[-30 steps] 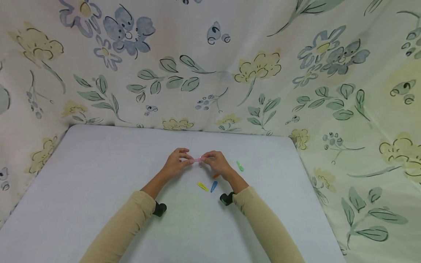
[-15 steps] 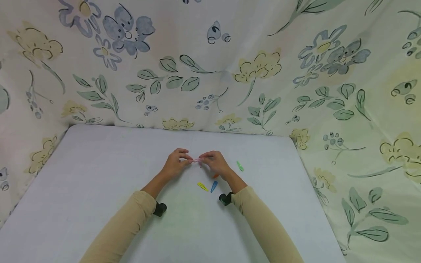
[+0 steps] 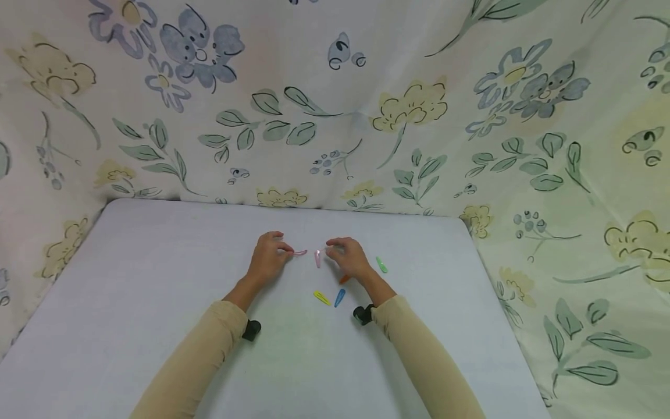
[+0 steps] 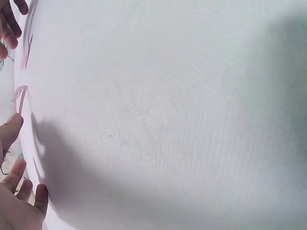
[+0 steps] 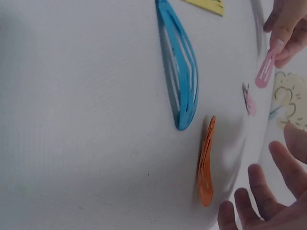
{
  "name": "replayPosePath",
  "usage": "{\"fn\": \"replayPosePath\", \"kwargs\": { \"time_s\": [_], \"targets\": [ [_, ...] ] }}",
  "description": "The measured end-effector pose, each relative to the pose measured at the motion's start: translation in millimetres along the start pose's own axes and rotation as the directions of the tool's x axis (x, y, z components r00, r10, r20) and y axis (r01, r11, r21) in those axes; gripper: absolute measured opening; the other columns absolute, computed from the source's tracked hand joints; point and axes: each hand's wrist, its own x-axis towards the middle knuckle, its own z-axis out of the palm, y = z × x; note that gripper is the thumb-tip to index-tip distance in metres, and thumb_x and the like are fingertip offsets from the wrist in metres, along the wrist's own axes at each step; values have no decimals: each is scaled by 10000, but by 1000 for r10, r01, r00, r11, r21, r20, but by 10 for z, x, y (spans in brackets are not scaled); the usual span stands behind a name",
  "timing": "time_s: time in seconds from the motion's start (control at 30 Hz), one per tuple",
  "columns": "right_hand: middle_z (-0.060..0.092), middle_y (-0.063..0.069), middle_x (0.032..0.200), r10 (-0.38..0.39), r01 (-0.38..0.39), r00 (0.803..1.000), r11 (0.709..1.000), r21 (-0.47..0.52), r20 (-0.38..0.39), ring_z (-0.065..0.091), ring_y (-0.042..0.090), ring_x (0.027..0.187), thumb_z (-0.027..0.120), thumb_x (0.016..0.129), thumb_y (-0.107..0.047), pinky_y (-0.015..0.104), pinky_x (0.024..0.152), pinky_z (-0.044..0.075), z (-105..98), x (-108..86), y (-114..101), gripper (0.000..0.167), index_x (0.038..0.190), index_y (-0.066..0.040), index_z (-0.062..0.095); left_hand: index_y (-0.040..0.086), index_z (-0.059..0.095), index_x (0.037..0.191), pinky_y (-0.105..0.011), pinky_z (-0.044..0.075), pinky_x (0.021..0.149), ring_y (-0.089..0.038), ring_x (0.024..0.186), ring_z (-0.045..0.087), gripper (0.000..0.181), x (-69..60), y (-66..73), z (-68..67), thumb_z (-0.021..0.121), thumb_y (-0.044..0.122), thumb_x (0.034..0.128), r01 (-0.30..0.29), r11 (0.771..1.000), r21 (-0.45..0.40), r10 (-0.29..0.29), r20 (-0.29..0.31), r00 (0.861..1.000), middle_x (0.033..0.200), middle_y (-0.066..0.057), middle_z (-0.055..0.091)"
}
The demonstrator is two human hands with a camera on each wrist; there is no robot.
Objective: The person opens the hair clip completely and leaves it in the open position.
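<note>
My left hand (image 3: 267,259) pinches a pink snap hair clip (image 3: 300,253) between thumb and finger. The right wrist view shows this clip (image 5: 266,71) hanging from the fingertips, its slotted wide end outward. A second pink hair clip (image 3: 317,259) lies on the white table between my hands. My right hand (image 3: 346,256) is just to its right. In the right wrist view its fingers (image 5: 261,189) are spread and hold nothing. An orange hair clip (image 5: 206,165) lies under the right hand, partly hidden in the head view.
Nearer me on the table (image 3: 293,361) lie a yellow hair clip (image 3: 321,298) and a blue hair clip (image 3: 340,297). A green hair clip (image 3: 382,265) is to the right of the right hand. Flowered cloth (image 3: 314,128) hangs behind the table.
Both hands were together at the pink clip. The left hand has drawn left with it, while the right fingers have come off and parted. The second pink clip now shows fully between them.
</note>
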Motion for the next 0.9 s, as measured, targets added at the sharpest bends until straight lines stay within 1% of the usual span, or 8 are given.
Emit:
{"fn": "replayPosePath", "kwargs": {
  "time_s": [0.13,0.3,0.37,0.47,0.63,0.7,0.77,0.9],
  "targets": [
    [560,101,1384,-23,22,1000,998,-61,-13,436,292,1356,652,976,-219,478,1127,332,19,19,13,317,1278,-124,665,6,767,970,-543,272,1134,-407,1370,374,108,-19,-29,-8,729,70,892,4,1000,15,-4,-1,1000,1395,-212,511],
    [531,104,1437,-62,62,998,987,-148,3,312,308,1450,670,964,-223,488,1172,241,51,70,25,334,1288,-142,668,18,755,1052,-564,281,1118,-422,1368,373,185,-40,-23,3,727,111,895,-18,1000,-10,18,3,1000,1424,-231,481],
    [511,122,1456,-84,85,996,978,-189,13,262,324,1472,674,961,-223,492,1182,211,62,91,22,344,1295,-140,666,19,744,1089,-570,279,1121,-424,1376,366,226,-50,-8,19,736,128,891,-38,999,-22,38,10,999,1440,-236,468],
    [486,147,1469,-114,118,993,963,-244,32,238,348,1478,686,953,-225,510,1180,204,86,116,-1,363,1305,-138,663,32,728,1142,-563,273,1131,-407,1394,357,297,-72,29,42,766,155,875,-71,997,-27,72,29,997,1465,-221,458],
    [488,158,1461,-161,166,986,927,-337,42,271,377,1456,697,942,-240,559,1153,239,122,146,-5,364,1296,-162,676,61,722,1180,-568,285,1126,-377,1410,355,368,-93,120,111,802,200,850,-121,993,-5,121,64,991,1482,-188,463],
    [493,148,1457,-169,173,985,913,-370,42,304,364,1440,699,940,-247,553,1146,258,140,154,8,351,1284,-176,686,61,731,1167,-577,298,1115,-374,1403,368,367,-96,144,141,809,214,843,-136,991,18,134,73,988,1473,-191,473],
    [495,141,1454,-172,175,984,906,-387,41,336,347,1423,704,937,-246,535,1143,276,153,158,15,338,1269,-181,696,66,741,1152,-574,300,1113,-367,1401,373,362,-100,155,167,812,238,841,-142,988,53,137,83,987,1467,-191,477],
    [492,138,1453,-171,172,985,906,-388,37,378,325,1389,713,929,-241,515,1133,300,179,148,11,323,1246,-180,710,84,753,1141,-598,284,1109,-393,1424,331,370,-120,162,180,816,279,833,-160,977,143,147,100,984,1470,-195,480]
  ]
}}
